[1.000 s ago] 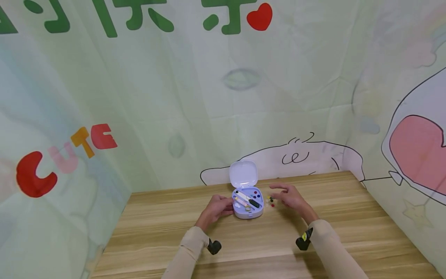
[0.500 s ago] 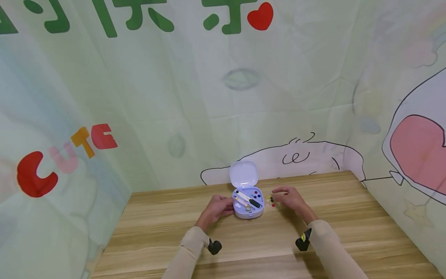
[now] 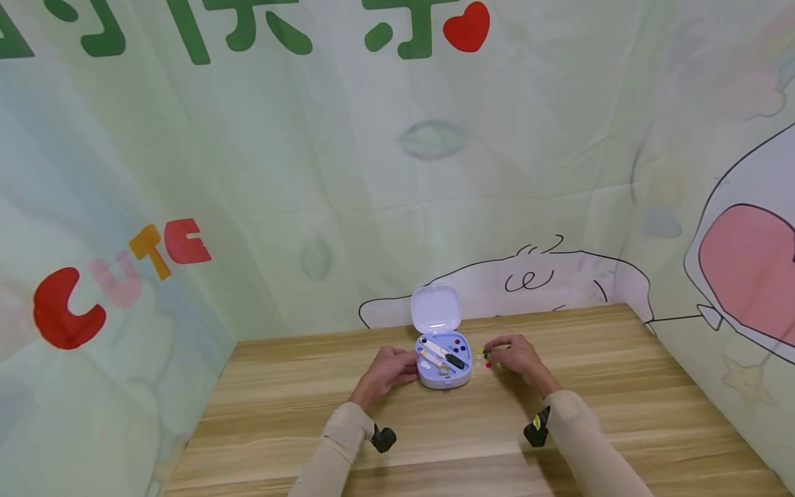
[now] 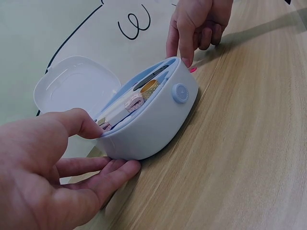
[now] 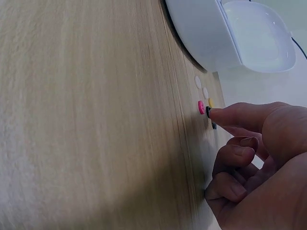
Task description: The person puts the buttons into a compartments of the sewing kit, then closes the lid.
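Observation:
A pale-blue sewing box [image 3: 444, 382] stands on the table with its lid [image 3: 436, 308] raised at the back. Inside it lie a black-handled tool [image 3: 455, 362], a rolled tape measure [image 4: 134, 101], a gold ring-shaped thimble [image 4: 149, 88] and several buttons [image 3: 459, 345]. My left hand [image 4: 53, 167] grips the box's left side, thumb at the rim and fingers low against the wall. To the right of the box, my right hand [image 5: 268, 148] has its thumb and forefinger at a dark button [image 5: 208, 112] and pinches it; its other fingers are curled.
Beside that button lie a pink button [image 5: 201, 107], a yellow button [image 5: 210, 102], pale buttons [image 5: 198, 82] and another dark button [image 5: 214, 125]. The wooden table [image 3: 298, 414] meets a printed cloth backdrop [image 3: 310, 172] close behind the lid.
My right hand has come down and its fingertips have closed in on the loose buttons, reaching a dark one. The left hand and the box stay where they were.

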A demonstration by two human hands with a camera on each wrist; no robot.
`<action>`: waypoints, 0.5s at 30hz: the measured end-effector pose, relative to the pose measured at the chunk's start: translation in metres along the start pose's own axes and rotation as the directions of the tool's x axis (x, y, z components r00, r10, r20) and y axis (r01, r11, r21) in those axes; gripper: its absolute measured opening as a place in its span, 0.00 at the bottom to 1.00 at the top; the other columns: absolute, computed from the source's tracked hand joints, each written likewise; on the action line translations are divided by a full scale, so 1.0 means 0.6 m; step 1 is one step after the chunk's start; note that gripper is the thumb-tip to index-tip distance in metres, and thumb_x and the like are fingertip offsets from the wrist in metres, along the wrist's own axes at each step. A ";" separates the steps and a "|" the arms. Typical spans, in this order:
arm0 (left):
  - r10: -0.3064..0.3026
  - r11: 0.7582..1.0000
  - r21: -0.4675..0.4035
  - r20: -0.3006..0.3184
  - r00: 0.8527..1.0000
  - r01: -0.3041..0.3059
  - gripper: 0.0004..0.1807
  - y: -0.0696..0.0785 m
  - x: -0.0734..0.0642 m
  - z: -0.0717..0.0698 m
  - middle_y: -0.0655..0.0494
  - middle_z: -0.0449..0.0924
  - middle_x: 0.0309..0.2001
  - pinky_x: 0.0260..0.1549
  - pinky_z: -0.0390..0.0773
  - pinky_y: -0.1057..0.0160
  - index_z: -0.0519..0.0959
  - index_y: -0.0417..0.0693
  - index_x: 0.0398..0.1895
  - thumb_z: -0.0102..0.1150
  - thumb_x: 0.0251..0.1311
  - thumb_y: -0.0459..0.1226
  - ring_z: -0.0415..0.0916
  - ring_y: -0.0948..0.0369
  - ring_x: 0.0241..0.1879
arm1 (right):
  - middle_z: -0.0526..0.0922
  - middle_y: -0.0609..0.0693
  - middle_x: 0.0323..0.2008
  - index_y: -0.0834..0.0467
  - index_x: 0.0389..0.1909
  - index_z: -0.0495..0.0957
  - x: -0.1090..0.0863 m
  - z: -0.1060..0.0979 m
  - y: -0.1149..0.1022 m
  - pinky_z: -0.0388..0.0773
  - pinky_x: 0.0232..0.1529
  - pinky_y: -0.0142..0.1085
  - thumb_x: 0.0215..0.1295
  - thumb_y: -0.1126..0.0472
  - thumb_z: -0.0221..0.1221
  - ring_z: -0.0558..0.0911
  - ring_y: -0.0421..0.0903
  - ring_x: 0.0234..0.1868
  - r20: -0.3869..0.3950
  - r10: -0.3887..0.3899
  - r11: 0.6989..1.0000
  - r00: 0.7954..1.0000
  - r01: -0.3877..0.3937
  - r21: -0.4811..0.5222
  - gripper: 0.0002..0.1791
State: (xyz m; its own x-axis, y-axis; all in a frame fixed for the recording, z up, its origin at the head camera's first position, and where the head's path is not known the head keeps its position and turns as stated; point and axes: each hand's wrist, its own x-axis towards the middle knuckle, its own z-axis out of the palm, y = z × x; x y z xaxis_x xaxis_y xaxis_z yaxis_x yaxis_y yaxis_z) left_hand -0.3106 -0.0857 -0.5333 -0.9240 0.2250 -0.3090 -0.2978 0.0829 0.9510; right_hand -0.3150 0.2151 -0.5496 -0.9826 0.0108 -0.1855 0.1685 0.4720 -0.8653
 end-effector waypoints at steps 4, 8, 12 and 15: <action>-0.004 1.000 0.007 -0.004 1.000 0.004 0.12 0.000 0.000 0.000 0.46 0.86 0.37 0.43 0.89 0.58 0.80 0.25 0.45 0.58 0.67 0.30 0.84 0.58 0.35 | 0.79 0.53 0.37 0.65 0.45 0.87 -0.001 0.002 -0.001 0.67 0.29 0.34 0.57 0.70 0.66 0.71 0.46 0.30 -0.012 -0.006 1.000 1.000 0.006 -0.010 0.14; -0.007 1.000 0.009 -0.004 1.000 0.007 0.12 -0.001 0.000 0.000 0.46 0.86 0.37 0.43 0.89 0.58 0.80 0.26 0.45 0.57 0.67 0.30 0.84 0.58 0.35 | 0.79 0.55 0.38 0.65 0.45 0.87 -0.001 0.002 -0.001 0.67 0.28 0.34 0.56 0.70 0.65 0.72 0.47 0.31 -0.022 0.002 1.000 1.000 -0.002 -0.028 0.14; -0.007 1.000 0.003 -0.003 1.000 0.007 0.11 -0.002 0.001 0.000 0.46 0.86 0.37 0.42 0.89 0.59 0.80 0.26 0.44 0.57 0.67 0.30 0.84 0.58 0.35 | 0.81 0.57 0.44 0.64 0.44 0.87 0.000 0.001 0.002 0.68 0.32 0.36 0.56 0.70 0.65 0.73 0.50 0.37 -0.035 0.010 0.999 0.999 -0.011 -0.043 0.14; -0.006 1.000 0.003 -0.002 1.000 0.006 0.11 -0.002 0.001 -0.001 0.46 0.86 0.36 0.42 0.89 0.59 0.80 0.26 0.43 0.57 0.67 0.30 0.84 0.58 0.35 | 0.82 0.58 0.46 0.63 0.43 0.87 -0.002 0.001 0.002 0.68 0.34 0.36 0.57 0.70 0.65 0.73 0.51 0.40 -0.041 0.007 0.999 0.999 -0.009 -0.051 0.12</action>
State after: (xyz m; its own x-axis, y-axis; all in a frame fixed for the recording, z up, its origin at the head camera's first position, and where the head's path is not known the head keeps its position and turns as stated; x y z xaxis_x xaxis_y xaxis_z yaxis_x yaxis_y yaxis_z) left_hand -0.3106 -0.0860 -0.5345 -0.9227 0.2231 -0.3145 -0.3025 0.0872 0.9492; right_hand -0.3137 0.2150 -0.5510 -0.9838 0.0500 -0.1720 0.1729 0.5160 -0.8389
